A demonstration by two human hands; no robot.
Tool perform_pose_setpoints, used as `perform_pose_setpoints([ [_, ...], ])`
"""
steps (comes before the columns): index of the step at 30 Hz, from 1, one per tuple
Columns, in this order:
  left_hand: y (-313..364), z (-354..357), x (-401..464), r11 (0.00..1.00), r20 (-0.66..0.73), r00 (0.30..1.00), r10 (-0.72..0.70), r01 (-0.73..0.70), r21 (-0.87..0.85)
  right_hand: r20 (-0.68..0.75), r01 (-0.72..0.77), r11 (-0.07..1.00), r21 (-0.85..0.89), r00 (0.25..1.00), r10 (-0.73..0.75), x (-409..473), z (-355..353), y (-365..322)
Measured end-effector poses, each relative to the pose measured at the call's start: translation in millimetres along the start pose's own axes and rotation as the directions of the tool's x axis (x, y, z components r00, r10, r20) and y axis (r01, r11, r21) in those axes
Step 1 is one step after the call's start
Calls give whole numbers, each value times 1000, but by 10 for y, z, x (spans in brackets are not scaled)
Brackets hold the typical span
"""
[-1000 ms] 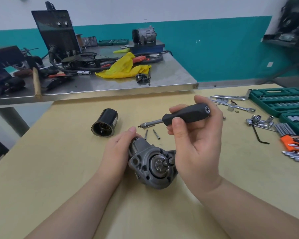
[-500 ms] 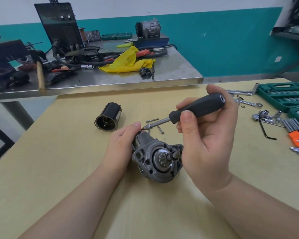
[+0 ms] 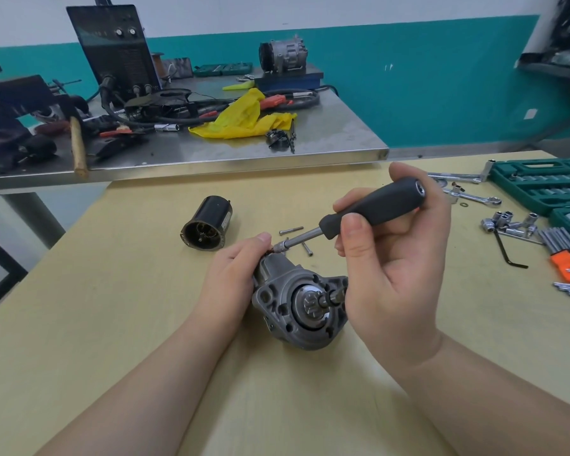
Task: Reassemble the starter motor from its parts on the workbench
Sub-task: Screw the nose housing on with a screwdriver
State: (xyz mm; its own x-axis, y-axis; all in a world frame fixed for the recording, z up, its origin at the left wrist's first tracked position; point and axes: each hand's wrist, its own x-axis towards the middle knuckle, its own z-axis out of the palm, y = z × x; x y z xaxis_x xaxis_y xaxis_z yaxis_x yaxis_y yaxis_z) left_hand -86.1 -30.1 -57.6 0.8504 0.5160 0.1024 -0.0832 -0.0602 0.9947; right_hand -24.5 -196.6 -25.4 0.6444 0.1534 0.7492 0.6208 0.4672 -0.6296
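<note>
Now left hand [image 3: 231, 274] fingers grip starter housing [image 3: 297, 304]; right hand [image 3: 392, 268] holds screwdriver [image 3: 372, 209].

A workshop. Socket set case [image 3: 540, 185] and wrenches [image 3: 471, 197] lie beyond the fingers. A welding machine [image 3: 116, 44] stands on the steel bench [image 3: 343, 136].

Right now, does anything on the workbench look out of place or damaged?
Nothing looks damaged. The black motor body lies on its side apart from the grey housing, and two loose bolts lie behind it, as expected mid-assembly.
</note>
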Motion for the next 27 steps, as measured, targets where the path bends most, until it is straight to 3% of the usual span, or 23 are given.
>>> perform_pose_setpoints([
  [15, -10, 12, 13, 1000, -23, 1000, -15, 15, -1, 34, 30, 999, -15, 999, -30, 37, 37, -10],
  [21, -21, 9, 9, 999, -25, 1000, -7, 8, 43, 53, 116, 989, -87, 992, -112, 114, 38, 26],
  [27, 16, 32, 7, 992, -68, 989, -128, 128, -5, 132, 137, 991, 9, 982, -137, 22, 33, 48],
])
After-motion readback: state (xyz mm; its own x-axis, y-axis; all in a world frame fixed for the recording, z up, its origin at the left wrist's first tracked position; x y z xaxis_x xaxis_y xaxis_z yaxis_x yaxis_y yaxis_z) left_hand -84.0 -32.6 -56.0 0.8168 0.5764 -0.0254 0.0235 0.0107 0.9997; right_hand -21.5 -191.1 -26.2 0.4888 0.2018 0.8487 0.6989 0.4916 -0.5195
